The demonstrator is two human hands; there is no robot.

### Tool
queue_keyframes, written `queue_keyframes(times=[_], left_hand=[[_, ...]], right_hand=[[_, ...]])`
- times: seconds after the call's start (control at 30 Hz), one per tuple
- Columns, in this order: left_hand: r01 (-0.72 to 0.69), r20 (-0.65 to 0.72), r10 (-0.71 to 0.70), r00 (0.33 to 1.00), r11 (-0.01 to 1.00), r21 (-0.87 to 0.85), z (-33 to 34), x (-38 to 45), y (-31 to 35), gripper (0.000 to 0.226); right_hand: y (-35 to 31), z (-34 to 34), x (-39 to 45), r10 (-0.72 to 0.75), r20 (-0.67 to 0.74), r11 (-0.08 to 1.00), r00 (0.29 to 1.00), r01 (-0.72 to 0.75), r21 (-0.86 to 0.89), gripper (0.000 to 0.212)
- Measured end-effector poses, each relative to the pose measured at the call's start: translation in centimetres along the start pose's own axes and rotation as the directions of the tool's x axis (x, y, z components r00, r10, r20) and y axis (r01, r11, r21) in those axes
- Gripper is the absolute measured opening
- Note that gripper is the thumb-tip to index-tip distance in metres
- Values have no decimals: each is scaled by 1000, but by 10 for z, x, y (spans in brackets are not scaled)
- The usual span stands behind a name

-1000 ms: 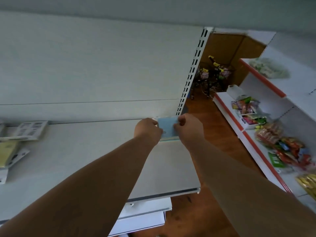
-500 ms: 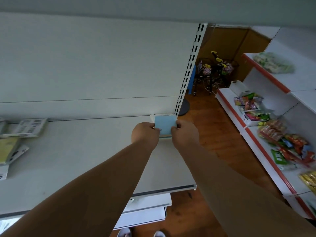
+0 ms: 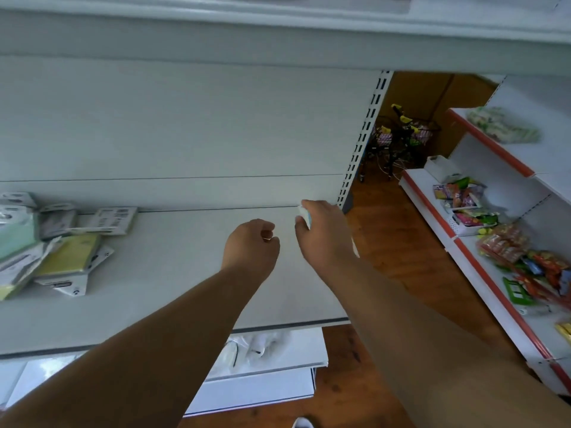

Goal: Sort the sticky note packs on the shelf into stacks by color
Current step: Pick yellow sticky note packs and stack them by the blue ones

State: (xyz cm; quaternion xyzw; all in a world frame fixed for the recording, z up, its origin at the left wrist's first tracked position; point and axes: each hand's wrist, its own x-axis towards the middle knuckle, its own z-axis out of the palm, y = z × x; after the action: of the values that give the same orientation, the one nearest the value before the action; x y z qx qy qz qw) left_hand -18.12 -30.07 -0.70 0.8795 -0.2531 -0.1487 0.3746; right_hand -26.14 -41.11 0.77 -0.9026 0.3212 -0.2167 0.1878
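Your right hand (image 3: 324,234) lies over the blue sticky note pack (image 3: 304,215) at the far right end of the shelf (image 3: 185,273), close to the slotted upright (image 3: 358,149). Only a sliver of the pack shows, at the fingertips; the palm hides the rest. The fingers bend down over it, but whether they grip it or merely press on it cannot be told from this view. Your left hand (image 3: 251,244) sits just beside, apart from the pack, its fingers curled loosely with nothing in them.

Judgement: the step in hand is setting down the blue pack at the right end, which looks to be the spot for the blue stack. How many packs lie under your palm is hidden.

At the far left of the same shelf, well apart from both hands, the unsorted packs (image 3: 61,242) lie jumbled and overlapping: a mint-green one, a yellow one, and several turned white card side up, so their colours do not show.

The next move calls for letting go of the blue pack squarely, then reaching left across the bare middle of the shelf. You would need to turn the card-side-up packs over to read their colours before assigning them. Across the aisle, another shelf unit (image 3: 494,242) carries snack packets (image 3: 525,257); these are no part of the task.
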Motion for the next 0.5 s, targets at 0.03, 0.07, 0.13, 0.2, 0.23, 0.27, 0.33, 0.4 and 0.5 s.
queue_keyframes(times=[0.03, 0.07, 0.13, 0.2, 0.23, 0.27, 0.33, 0.4, 0.5], left_hand=[[-14, -3, 14, 1000, 1000, 13, -15, -5, -13, 33], [-28, -14, 29, 999, 999, 30, -31, -8, -27, 31], [-46, -45, 49, 998, 997, 67, -66, -13, -58, 29], [-43, -81, 49, 996, 996, 83, -105, -17, -94, 27], [-51, -96, 59, 994, 996, 80, -124, -18, -113, 27], [-56, -100, 63, 993, 995, 78, -144, -19, -132, 26], [-52, -104, 61, 993, 995, 88, -182, -22, -168, 27], [-54, -127, 66, 990, 994, 93, -222, -24, -203, 28], [-26, -139, 32, 990, 999, 47, -271, -30, -245, 29]], right_hand=[[-17, 5, -5, -23, 12, 999, 1000, 23, 24, 35], [-33, 11, -10, -46, 23, 998, 999, 45, 41, 35], [-70, 26, -20, -77, 38, 994, 996, 74, 75, 36], [-112, 48, -33, -96, 44, 990, 994, 90, 111, 36], [-134, 63, -39, -100, 48, 988, 994, 94, 127, 35], [-158, 79, -45, -97, 51, 985, 994, 89, 145, 35], [-205, 111, -60, -78, 71, 978, 994, 62, 201, 32], [-253, 142, -73, -83, 109, 970, 991, 55, 236, 30], [-307, 169, -82, -78, 181, 974, 980, 37, 222, 20]])
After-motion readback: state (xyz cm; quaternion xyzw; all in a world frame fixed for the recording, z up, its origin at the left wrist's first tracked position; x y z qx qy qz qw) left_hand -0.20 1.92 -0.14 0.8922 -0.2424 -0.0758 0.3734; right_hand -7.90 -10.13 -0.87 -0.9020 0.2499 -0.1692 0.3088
